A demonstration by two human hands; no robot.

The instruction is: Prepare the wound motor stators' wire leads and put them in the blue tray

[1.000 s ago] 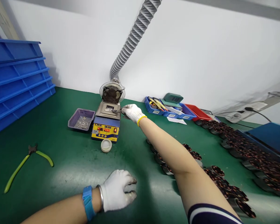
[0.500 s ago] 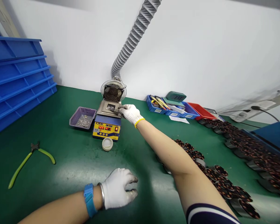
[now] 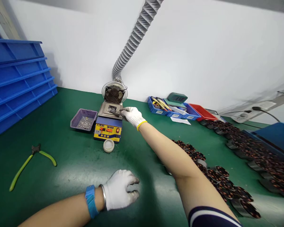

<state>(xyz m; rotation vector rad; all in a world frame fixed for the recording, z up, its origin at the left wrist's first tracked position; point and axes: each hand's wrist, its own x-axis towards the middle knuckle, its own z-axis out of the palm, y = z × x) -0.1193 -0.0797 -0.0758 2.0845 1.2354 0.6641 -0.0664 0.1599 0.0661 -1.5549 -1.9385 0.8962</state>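
Gloved in white, my right hand [image 3: 132, 115] reaches to the solder pot [image 3: 108, 128], its fingers closed on a thin flat metal scraper [image 3: 116, 113]. The scraper's tip lies at the small square opening on top of the pot; the fingers hide its other end. Red digits glow on the pot's yellow front. My left hand [image 3: 121, 190], also in a white glove, rests on the green table with thumb and fingers apart and nothing between them. A small round whitish container [image 3: 108, 146] stands right before the pot.
A purple tray [image 3: 84, 119] with small metal bits sits left of the pot, and green-handled cutters [image 3: 35, 153] lie farther left. Behind are a fan [image 3: 114, 94] and grey duct [image 3: 132, 41]. Blue crates [image 3: 19, 75] rise at left; copper-wound parts [image 3: 221, 186] fill the right.
The scraper's tip has shifted slightly left over the pot's opening. The digits on the pot's display have changed. My left hand stays in place.
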